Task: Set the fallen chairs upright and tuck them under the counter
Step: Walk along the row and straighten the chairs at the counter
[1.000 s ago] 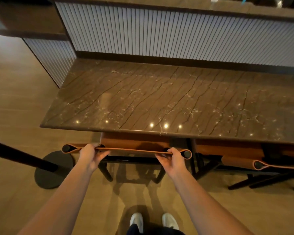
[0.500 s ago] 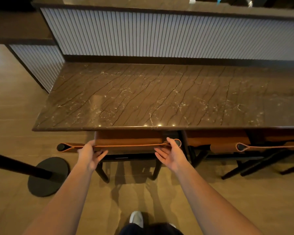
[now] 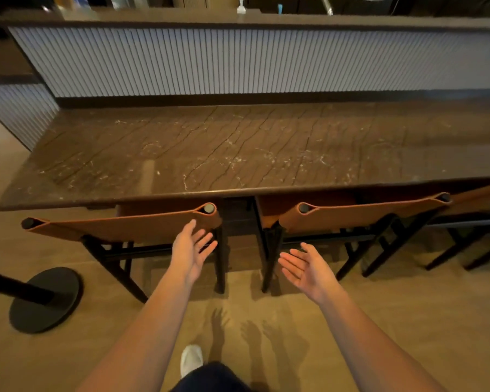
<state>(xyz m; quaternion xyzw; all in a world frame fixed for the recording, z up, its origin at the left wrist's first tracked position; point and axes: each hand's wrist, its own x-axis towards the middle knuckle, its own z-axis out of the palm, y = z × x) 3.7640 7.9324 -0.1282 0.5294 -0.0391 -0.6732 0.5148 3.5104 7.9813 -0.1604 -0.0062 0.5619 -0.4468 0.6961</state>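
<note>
Two chairs with tan leather backrests and dark legs stand upright, their seats under the brown marble counter (image 3: 238, 154). The left chair (image 3: 119, 226) is straight ahead of me; the second chair (image 3: 362, 213) stands to its right. My left hand (image 3: 191, 250) hovers with straight fingers just in front of the left chair's backrest, near its right post, holding nothing. My right hand (image 3: 309, 268) is palm up in the gap between the two chairs, fingers spread, touching nothing.
A black stanchion base (image 3: 44, 299) with its dark pole stands on the floor at the left. A third chair (image 3: 475, 205) is partly visible at the far right. A ribbed white panel (image 3: 238, 60) rises behind the counter. My white shoe (image 3: 191, 359) is below.
Both hands have let go of the left chair's backrest and pulled back, fingers open. The view has drawn back and shifted right, bringing the second chair fully into sight.
</note>
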